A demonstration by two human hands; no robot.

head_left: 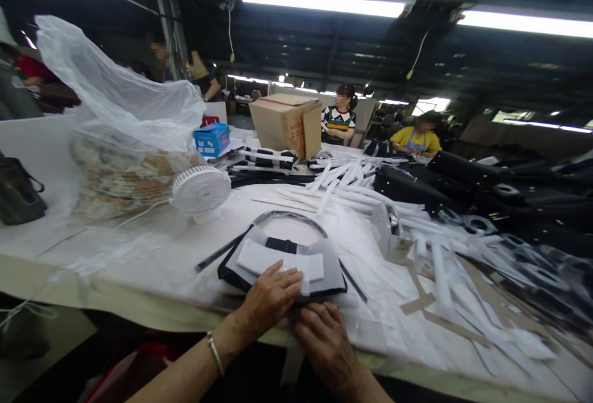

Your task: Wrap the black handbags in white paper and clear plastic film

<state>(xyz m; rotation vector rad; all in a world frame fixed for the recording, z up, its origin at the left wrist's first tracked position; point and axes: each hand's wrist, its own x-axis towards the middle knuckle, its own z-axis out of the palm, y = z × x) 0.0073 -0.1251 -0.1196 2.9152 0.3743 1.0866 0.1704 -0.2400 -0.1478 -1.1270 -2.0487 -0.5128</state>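
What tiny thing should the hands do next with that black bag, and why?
Maybe the right hand should smooth the clear strip down toward the black bag's near edge, while the left hand presses the white pad. The strip seems to run over the pad toward that edge, where the right hand is, and the left hand lies on the pad.

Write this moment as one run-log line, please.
left hand: on white pad atop black bag | right hand: at bag's near edge | white fan: beyond bag, left
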